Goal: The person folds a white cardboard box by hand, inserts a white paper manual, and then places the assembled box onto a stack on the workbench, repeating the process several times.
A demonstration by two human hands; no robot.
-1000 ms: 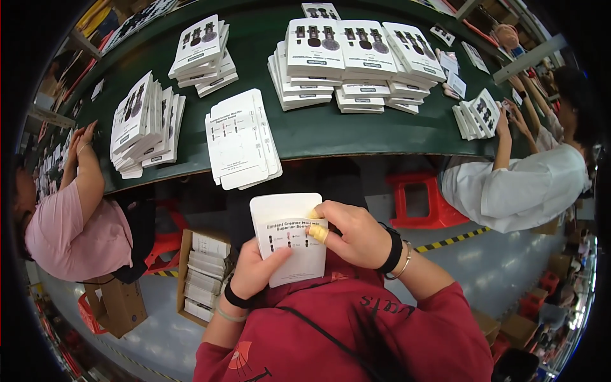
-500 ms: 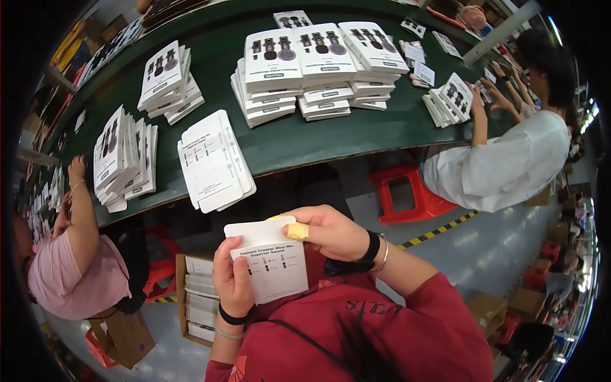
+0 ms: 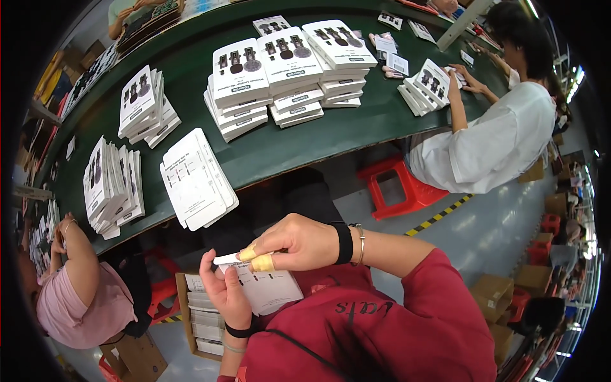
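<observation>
Both hands grip a flat white printed card sleeve (image 3: 267,288) close to my chest, below the table's edge. My left hand (image 3: 224,294) holds its left side from underneath. My right hand (image 3: 294,242), with yellow finger cots on two fingers and a black wristband, pinches its top edge. A fanned stack of the same white flat sleeves (image 3: 196,179) lies on the green table (image 3: 382,121) just beyond my hands.
Stacks of white printed boxes (image 3: 286,73) stand mid-table, more stacks (image 3: 113,184) at left. A person in white (image 3: 490,143) sits at right by a red stool (image 3: 394,188). A person in pink (image 3: 79,299) sits at left. A carton of flat sleeves (image 3: 202,321) sits on the floor.
The card sleeve has come lower and nearer my chest. My right hand shifted from its right side to pinching its top edge. The view has swung left and down.
</observation>
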